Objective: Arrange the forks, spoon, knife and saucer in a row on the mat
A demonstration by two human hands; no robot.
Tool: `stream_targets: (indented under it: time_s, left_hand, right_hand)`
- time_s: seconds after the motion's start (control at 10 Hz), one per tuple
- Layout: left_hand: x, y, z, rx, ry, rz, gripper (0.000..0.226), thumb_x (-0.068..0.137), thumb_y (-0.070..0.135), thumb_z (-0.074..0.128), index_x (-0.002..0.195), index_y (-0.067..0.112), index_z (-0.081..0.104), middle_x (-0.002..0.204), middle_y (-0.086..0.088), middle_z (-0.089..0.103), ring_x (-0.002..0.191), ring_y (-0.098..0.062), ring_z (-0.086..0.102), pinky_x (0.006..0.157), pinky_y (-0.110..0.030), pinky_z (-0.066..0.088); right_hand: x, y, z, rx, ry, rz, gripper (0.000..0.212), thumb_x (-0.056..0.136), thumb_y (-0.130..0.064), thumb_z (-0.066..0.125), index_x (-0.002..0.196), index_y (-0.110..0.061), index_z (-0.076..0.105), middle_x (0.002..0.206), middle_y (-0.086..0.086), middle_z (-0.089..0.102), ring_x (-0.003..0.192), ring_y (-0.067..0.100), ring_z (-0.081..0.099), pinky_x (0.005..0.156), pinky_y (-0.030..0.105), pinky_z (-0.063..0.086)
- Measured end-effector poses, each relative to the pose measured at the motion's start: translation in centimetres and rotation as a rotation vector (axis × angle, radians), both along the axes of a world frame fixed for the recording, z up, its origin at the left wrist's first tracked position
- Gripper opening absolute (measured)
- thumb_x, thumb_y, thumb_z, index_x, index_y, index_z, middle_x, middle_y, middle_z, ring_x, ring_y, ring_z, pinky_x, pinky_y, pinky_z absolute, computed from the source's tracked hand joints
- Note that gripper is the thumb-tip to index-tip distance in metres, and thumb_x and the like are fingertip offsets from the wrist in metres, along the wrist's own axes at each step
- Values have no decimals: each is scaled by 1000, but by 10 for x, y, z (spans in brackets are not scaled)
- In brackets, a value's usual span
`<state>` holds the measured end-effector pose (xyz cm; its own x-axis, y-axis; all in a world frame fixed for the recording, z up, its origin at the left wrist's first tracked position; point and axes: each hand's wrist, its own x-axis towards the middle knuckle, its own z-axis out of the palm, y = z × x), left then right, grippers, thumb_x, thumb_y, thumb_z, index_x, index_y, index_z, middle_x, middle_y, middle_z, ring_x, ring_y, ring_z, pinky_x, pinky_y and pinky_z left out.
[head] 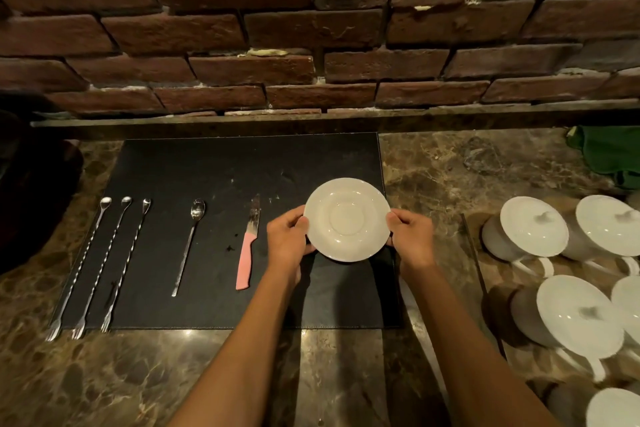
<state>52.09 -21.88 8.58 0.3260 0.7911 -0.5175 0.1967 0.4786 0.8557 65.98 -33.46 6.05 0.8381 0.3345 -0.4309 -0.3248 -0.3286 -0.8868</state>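
Both hands, left hand [289,239] and right hand [412,239], have fingers [300,222] curled on opposite rims of the saucer [347,218] between them, so I'd lower it flat onto the mat [242,166], clear of the knife [248,246] just left of my left fingers.

A wall of rough red-brown bricks [277,28] with pale, crumbling mortar fills the upper half of the view. At its foot runs a narrow stone ledge [311,114]. Below lies a polished brown marble countertop [450,163] veined in cream and showing small glints of overhead light near its front edge. The lighting is dim and warm. On the right of the counter stand at least 5 white lidded ceramic cups [533,225] with handles, close together. A green cloth [613,152] lies at the far right edge. A dark, indistinct shape occupies the left edge.
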Motion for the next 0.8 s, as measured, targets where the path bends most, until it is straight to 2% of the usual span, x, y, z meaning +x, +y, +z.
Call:
stream_targets:
  time_s: [0.1, 0.2, 0.3, 0.4, 0.5, 0.6, 0.7, 0.8]
  left_hand:
    - [8, 7, -4, -16, 2, 2, 37, 102, 1, 50, 94, 29, 74, 102, 3, 75, 96, -18, 70, 56, -26, 58]
    - [13, 10, -9, -32, 22, 2, 36, 102, 1, 51, 97, 28, 74, 99, 8, 74, 93, -13, 69, 54, -24, 57]
    - [14, 12, -14, -39, 37, -3, 35, 102, 1, 51, 99, 27, 75, 99, 7, 74, 95, -16, 70, 59, -28, 59]
    - [12, 13, -18, -32, 28, -10, 35, 102, 2, 53, 99, 29, 75, 99, 9, 74, 95, -13, 70, 57, -26, 59]
    - [11, 14, -19, -32, 22, -21, 32, 102, 3, 54, 103, 28, 74, 101, 10, 73, 96, -13, 69, 57, -23, 57]
    - [11, 13, -19, -28, 22, -29, 32, 103, 4, 53, 103, 29, 73, 104, 8, 73, 100, -14, 68, 64, -28, 58]
    - [9, 13, -17, -33, 14, -35, 36, 104, 5, 52, 99, 33, 73, 104, 8, 72, 100, -16, 68, 63, -27, 58]
    - [7, 11, -13, -30, 54, -43, 30, 105, 9, 52, 123, 24, 69, 122, -2, 68, 112, -22, 66, 76, -33, 62]
  right_hand:
    - [8, 7, -2, -19, -18, 11, 28, 91, -2, 54, 69, -5, 71, 93, 32, 68, 74, 22, 58, 82, 64, 53]
    - [11, 10, -6, -30, -1, -1, 40, 91, -3, 55, 61, -19, 73, 80, 20, 71, 75, 22, 62, 82, 60, 55]
    - [10, 8, -9, -34, 3, -5, 45, 93, -3, 55, 57, -25, 71, 78, 14, 72, 76, 23, 65, 82, 60, 56]
    - [9, 7, -9, -41, -15, 1, 40, 94, -4, 55, 67, -26, 73, 85, 17, 74, 81, 27, 69, 83, 59, 56]
    - [8, 8, -7, -46, -25, 3, 34, 95, -5, 55, 73, -25, 73, 87, 11, 74, 93, 35, 70, 84, 57, 57]
    - [7, 7, -8, -48, -30, 8, 32, 95, -6, 54, 72, -19, 73, 90, 20, 73, 88, 35, 70, 83, 55, 58]
    - [8, 7, -10, -37, -17, 10, 27, 96, -8, 52, 79, 7, 66, 81, 29, 64, 75, 26, 59, 70, 43, 54]
    - [2, 4, -7, -14, 30, 16, 33, 98, -14, 46, 88, 15, 58, 77, 15, 59, 74, 22, 56, 65, 36, 53]
